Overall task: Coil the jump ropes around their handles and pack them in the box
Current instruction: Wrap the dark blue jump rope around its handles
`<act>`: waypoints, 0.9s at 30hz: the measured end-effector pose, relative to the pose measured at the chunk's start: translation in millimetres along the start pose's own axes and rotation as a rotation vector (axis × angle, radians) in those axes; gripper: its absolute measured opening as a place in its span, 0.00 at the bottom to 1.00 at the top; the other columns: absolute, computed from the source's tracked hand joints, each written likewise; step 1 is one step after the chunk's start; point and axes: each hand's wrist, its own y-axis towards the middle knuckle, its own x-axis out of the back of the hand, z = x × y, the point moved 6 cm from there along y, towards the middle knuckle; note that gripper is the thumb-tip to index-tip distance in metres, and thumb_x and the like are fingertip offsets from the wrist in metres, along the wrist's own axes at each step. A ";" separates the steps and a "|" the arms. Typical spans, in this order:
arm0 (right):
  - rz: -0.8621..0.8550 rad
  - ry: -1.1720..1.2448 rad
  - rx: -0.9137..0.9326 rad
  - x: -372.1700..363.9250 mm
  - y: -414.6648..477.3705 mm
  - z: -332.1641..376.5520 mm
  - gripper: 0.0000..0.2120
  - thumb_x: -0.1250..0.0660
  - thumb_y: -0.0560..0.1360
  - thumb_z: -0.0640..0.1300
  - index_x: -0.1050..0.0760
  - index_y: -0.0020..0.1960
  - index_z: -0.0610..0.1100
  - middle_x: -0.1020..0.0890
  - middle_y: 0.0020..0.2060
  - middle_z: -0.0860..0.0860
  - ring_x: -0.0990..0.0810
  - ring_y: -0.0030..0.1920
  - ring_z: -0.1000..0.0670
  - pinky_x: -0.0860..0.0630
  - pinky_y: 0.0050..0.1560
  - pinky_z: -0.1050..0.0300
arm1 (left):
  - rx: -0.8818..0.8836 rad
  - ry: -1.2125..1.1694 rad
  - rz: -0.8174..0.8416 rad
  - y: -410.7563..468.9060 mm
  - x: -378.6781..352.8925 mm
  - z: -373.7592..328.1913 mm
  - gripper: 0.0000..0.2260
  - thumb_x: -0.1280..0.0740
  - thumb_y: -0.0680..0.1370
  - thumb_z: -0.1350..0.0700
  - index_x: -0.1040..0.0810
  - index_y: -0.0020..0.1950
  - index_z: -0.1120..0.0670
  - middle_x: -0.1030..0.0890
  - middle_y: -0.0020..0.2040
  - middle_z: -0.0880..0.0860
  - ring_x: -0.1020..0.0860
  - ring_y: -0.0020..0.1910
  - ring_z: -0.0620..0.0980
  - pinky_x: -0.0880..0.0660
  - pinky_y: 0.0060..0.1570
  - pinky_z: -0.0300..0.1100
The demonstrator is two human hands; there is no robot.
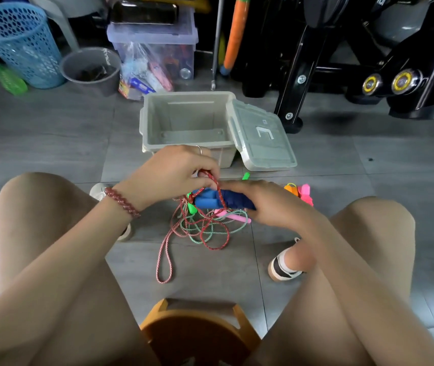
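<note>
The left hand [168,175] pinches the red rope [220,198] between thumb and fingertips, its grip closed on a loop lifted just above the blue handles [209,201]. The right hand [266,204] curls round the other end of those handles, gripping them just above the floor [52,143], with the rope crossing over them. Below the hands, the rest of the red rope lies tangled on the floor with a green rope [189,231] and pink handles [233,216]. The grey box [144,120] stands open just beyond the hands, its lid [263,138] leaning against its right side.
</note>
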 end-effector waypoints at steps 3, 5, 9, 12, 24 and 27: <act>0.045 0.056 -0.033 -9.3 2.1 3.9 0.33 0.36 0.73 0.36 0.43 0.71 0.57 0.20 0.53 0.48 0.22 0.46 0.43 0.24 0.45 0.46 | 0.091 -0.149 0.055 -0.1 -3.7 7.5 0.04 0.31 0.70 0.49 0.19 0.41 0.48 0.21 0.39 0.42 0.25 0.39 0.39 0.27 0.41 0.44; 0.044 0.082 -0.056 -11.7 1.5 6.1 0.28 0.35 0.73 0.38 0.44 0.68 0.52 0.19 0.52 0.47 0.21 0.44 0.43 0.24 0.44 0.45 | 0.149 -0.256 0.088 -0.1 -8.2 10.5 0.04 0.30 0.70 0.49 0.19 0.41 0.48 0.20 0.39 0.43 0.23 0.41 0.44 0.25 0.45 0.49; 0.004 0.119 0.006 -7.2 -5.9 12.4 0.25 0.34 0.74 0.38 0.46 0.61 0.52 0.18 0.52 0.49 0.23 0.41 0.44 0.25 0.42 0.48 | 0.249 -0.404 0.114 2.3 -16.1 18.9 0.03 0.26 0.70 0.56 0.18 0.41 0.49 0.17 0.39 0.46 0.20 0.41 0.46 0.23 0.46 0.49; -0.072 0.230 0.087 1.3 -13.9 22.3 0.31 0.32 0.74 0.37 0.49 0.63 0.57 0.19 0.54 0.59 0.22 0.41 0.46 0.24 0.44 0.47 | 0.263 -0.583 0.147 6.7 -17.4 25.6 0.05 0.26 0.71 0.62 0.19 0.45 0.55 0.17 0.39 0.45 0.20 0.40 0.41 0.24 0.45 0.37; -0.596 0.754 0.089 48.3 -28.2 -0.3 0.42 0.38 0.70 0.21 0.49 0.76 0.47 0.33 0.62 0.77 0.33 0.65 0.69 0.37 0.61 0.75 | 0.405 -0.782 -0.111 13.1 -24.9 47.2 0.09 0.41 0.81 0.59 0.21 0.47 0.55 0.31 0.27 0.43 0.36 0.27 0.39 0.37 0.29 0.31; -0.657 0.782 -0.054 44.5 -26.3 -14.5 0.43 0.37 0.71 0.23 0.51 0.78 0.48 0.25 0.54 0.67 0.25 0.53 0.66 0.32 0.54 0.73 | 0.338 -0.482 -0.190 11.3 -18.8 34.5 0.09 0.37 0.80 0.58 0.25 0.59 0.54 0.32 0.29 0.44 0.34 0.27 0.41 0.36 0.30 0.35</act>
